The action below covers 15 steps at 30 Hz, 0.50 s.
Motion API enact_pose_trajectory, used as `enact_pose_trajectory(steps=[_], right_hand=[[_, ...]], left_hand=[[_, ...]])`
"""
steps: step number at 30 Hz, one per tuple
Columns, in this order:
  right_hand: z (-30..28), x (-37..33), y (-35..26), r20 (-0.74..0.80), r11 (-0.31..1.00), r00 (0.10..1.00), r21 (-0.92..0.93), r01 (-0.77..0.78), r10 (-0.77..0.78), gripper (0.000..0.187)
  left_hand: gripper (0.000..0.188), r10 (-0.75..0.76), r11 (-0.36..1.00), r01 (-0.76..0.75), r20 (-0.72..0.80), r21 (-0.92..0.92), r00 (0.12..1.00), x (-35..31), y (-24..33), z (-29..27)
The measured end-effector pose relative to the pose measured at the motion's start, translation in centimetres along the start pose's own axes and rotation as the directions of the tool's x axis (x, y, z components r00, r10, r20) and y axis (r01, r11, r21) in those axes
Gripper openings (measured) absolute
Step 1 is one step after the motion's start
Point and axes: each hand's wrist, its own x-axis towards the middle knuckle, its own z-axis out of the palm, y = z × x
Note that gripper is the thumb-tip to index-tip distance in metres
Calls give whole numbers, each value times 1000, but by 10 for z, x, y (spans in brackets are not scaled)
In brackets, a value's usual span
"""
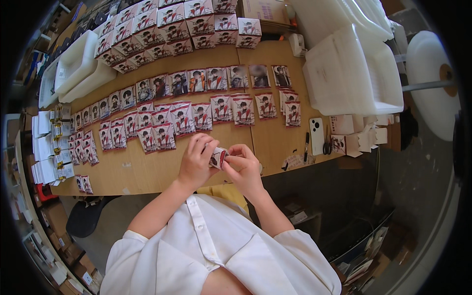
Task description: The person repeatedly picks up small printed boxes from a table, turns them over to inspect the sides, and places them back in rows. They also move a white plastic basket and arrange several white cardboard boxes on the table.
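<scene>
Both my hands meet over the near edge of the wooden table (147,174). My left hand (196,160) and my right hand (244,167) together hold a small red-and-white card packet (219,158) with a printed figure on it; fingers cover most of it. Just beyond my hands lie rows of similar card packets (182,118), overlapping in stacks across the table. A further row of darker picture cards (206,81) lies behind them.
Small printed boxes (162,27) are stacked at the far side. White plastic trays (351,73) sit at right, more trays (76,64) at left. A white phone (317,136), a pen (307,145), scissors (327,143) and folded boxes (359,135) lie to the right. Paper stacks (46,147) line the left end.
</scene>
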Motion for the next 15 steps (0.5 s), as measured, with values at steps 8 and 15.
enact_pose_trajectory(steps=[8, 15], right_hand=[[-11, -11, 9, -80, 752, 973, 650, -114, 216, 3], [-22, -15, 24, -18, 601, 964, 785, -151, 266, 6]], left_hand=[[74, -114, 987, 124, 105, -98, 988, 14, -11, -15], [73, -92, 992, 100, 112, -72, 989, 32, -3, -39]])
